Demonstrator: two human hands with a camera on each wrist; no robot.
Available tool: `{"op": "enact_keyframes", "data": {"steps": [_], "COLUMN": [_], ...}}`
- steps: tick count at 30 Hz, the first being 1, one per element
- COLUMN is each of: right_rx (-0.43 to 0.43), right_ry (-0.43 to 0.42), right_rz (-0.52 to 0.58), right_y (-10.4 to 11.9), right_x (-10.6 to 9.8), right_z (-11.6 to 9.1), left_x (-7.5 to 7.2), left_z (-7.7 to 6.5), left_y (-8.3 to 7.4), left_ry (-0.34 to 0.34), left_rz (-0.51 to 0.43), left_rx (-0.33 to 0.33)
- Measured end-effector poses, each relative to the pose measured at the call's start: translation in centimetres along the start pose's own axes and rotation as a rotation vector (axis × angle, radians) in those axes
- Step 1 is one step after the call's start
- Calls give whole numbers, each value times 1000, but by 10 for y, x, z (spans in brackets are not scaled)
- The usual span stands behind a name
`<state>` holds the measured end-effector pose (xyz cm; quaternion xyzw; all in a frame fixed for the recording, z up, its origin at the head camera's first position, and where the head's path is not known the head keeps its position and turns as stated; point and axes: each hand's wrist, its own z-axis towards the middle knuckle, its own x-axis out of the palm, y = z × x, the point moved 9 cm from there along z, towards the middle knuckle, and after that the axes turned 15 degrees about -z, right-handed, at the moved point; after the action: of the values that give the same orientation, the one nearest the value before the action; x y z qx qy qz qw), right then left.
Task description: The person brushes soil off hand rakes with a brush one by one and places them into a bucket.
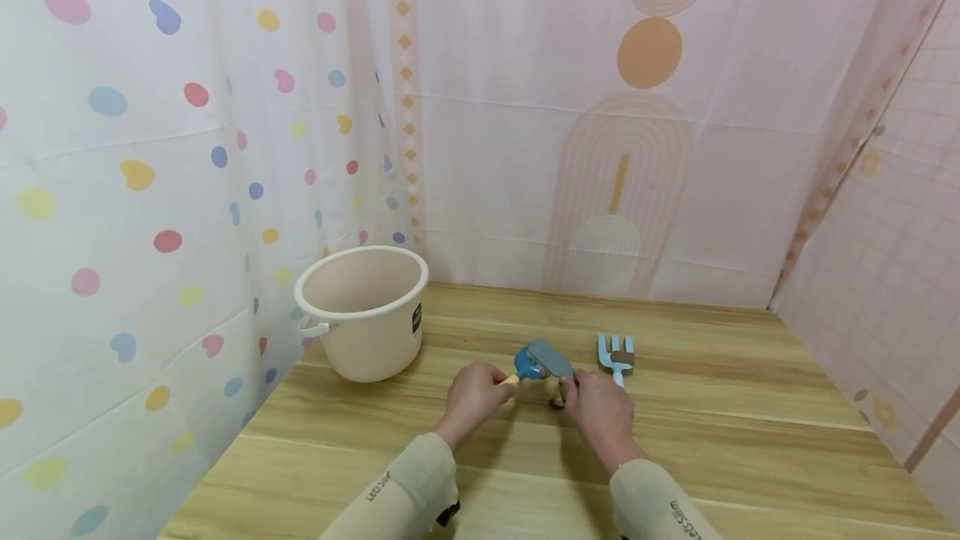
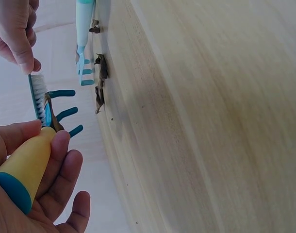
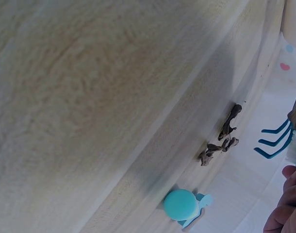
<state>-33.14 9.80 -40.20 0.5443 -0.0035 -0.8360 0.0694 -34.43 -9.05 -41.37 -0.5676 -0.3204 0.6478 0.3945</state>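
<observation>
My left hand (image 1: 474, 394) holds a small hand rake by its yellow handle (image 2: 34, 153), thumb on one side and fingers on the other. The rake's blue head (image 1: 527, 363) has bent teal prongs (image 2: 67, 112), and a brown dried scrap (image 2: 54, 116) clings to it. My right hand (image 1: 602, 408) grips a brush with a grey-blue back (image 1: 551, 358). Its white bristles (image 2: 40, 92) lie against the rake head, right at the scrap. Brown dried scraps (image 3: 230, 121) lie on the table below both hands.
A light blue garden fork (image 1: 617, 354) lies right of the hands, a brown piece across its prongs. At the back left stands a cream bucket (image 1: 375, 350) with a side handle. Patterned curtains (image 1: 495, 182) border the wooden table (image 1: 750, 407) at the back and sides.
</observation>
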Motion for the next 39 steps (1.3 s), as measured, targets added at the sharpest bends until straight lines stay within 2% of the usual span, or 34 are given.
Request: {"op": "enact_keyframes", "data": {"steps": [10,31,39], "right_rx": [51,86,94], "right_ry": [49,72,54], "right_rz": [7,38,71], "right_y": [-6,-15,-22], "right_x": [4,10,8], "right_z": [3,4,2], "left_x": [3,5,6], "left_z": [1,0,0], "left_y": [1,-1,1], "left_ry": [19,27,36], "left_rz": [-6,26,22], "left_rx": [1,39,20]}}
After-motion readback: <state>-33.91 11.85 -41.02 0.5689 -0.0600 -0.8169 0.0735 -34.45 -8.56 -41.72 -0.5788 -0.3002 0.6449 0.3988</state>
